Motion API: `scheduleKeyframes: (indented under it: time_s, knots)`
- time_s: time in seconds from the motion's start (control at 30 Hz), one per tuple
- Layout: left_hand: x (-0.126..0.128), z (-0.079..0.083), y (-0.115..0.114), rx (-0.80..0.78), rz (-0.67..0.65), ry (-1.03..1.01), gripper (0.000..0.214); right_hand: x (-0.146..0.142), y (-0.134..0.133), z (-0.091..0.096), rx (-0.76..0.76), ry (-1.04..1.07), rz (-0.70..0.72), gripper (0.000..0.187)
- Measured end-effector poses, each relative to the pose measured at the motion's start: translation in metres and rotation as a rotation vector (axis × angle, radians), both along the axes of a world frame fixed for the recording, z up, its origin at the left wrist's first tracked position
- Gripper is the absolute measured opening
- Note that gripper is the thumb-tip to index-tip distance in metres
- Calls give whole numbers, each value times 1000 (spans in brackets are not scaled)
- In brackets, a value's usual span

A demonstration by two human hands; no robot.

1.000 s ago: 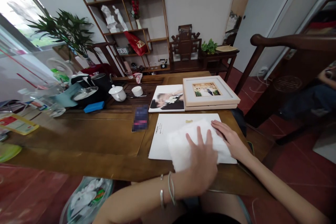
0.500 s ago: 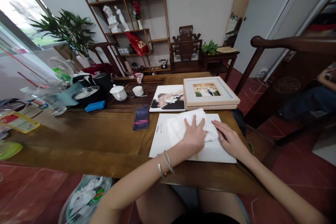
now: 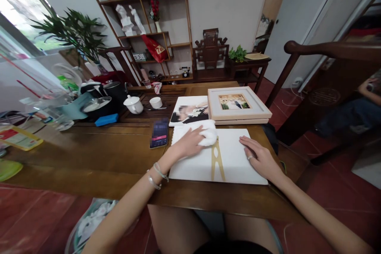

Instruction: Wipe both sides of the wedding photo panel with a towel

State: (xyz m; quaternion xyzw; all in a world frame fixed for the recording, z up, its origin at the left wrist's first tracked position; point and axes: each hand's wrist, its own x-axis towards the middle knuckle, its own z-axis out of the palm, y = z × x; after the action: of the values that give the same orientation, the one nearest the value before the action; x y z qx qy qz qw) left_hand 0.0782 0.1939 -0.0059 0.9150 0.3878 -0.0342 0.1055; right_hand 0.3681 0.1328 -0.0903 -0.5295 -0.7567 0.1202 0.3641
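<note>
A flat white panel (image 3: 235,158) lies near the table's front edge, with a tan A-shaped piece (image 3: 218,160) on its upper face. My left hand (image 3: 190,141) presses a bunched white cloth (image 3: 208,135) onto the panel's left part, fingers over the fabric. The cloth covers the panel's upper left corner. My right hand (image 3: 258,156) rests on the panel's right edge, fingers stretched out with nothing in them. Just behind are a photo print (image 3: 190,111) and a light wooden picture frame (image 3: 258,111), which lies on another frame.
A phone (image 3: 159,133) lies left of the panel on the wooden table (image 3: 125,154). Farther left are a white lidded cup (image 3: 133,104), a small white bowl (image 3: 155,102), a blue block (image 3: 106,120) and bottles. A bin (image 3: 89,222) stands below; a wooden chair (image 3: 315,87) is at right.
My left hand has slid the white cloth leftward across the panel, uncovering the tan A-shaped piece. My right hand has stayed at the right edge.
</note>
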Motion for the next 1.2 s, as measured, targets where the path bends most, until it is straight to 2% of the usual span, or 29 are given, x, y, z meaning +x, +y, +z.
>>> scheduleKeyframes:
  time_s: [0.1, 0.17, 0.23, 0.4, 0.5, 0.57, 0.8, 0.9, 1.1, 1.2]
  knots:
    - [-35, -4, 2, 30, 68, 24, 33, -1, 0, 0, 16, -9, 7, 36]
    - [-44, -5, -1, 43, 92, 29, 33, -1, 0, 0, 25, -9, 10, 36]
    - [-40, -5, -4, 50, 93, 30, 34, -1, 0, 0, 31, -6, 8, 36]
    - [2, 1, -6, 47, 53, 58, 34, 0, -1, 0, 34, -22, 9, 35]
    - [14, 1, -5, 50, 40, 56, 33, 1, 0, 0, 23, -35, 6, 36]
    - [10, -2, -5, 57, 37, 45, 33, 1, 0, 0, 17, -36, 5, 36]
    - [-33, -16, -4, 133, 43, -28, 32, 0, 0, 0, 23, -25, 7, 37]
    - [-37, -12, -18, 118, -25, -38, 29, 0, 0, 0, 23, -22, 0, 36]
    - [-36, 6, -77, 6, -228, -66, 42, 0, 0, -1, 35, -17, 9, 35]
    - [-38, 7, -78, -9, -245, -79, 40, -1, 0, 0, 40, -11, 11, 35]
